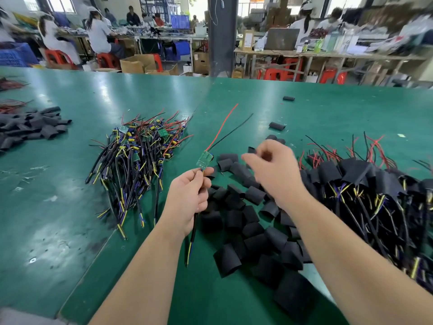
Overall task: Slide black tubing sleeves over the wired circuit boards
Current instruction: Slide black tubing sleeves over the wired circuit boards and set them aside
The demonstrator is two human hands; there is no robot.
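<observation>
Black tubing sleeves (30,125), short flattened lengths, lie heaped at the left edge of the frame on the green worktop (58,195). To their right, left of centre, sits a tangle of bare wired circuit boards (140,151): small green boards with black, yellow, blue and red leads.

At lower centre the left hand (187,200) has its fingers curled round the black-jacketed lead bundle of one small green circuit board (205,159). The board stands just above the fingertips, unsleeved. Its thin red wire (225,123) and thin black wire (234,130) reach towards the upper right.

Just right of that hand, a spread of loose black sleeve pieces (246,221) covers the worktop down to the lower edge. Above it the right hand (274,170) is blurred, its fingers curled, with something dark at the fingertips; whether it grips a sleeve cannot be told. A stray black sleeve (277,126) lies alone further up the frame.

At the right edge is a heap of sleeved boards (363,179), black tubing over each, with red and black wires sticking up. Along the top of the frame, blurred people (98,36) sit at other benches.
</observation>
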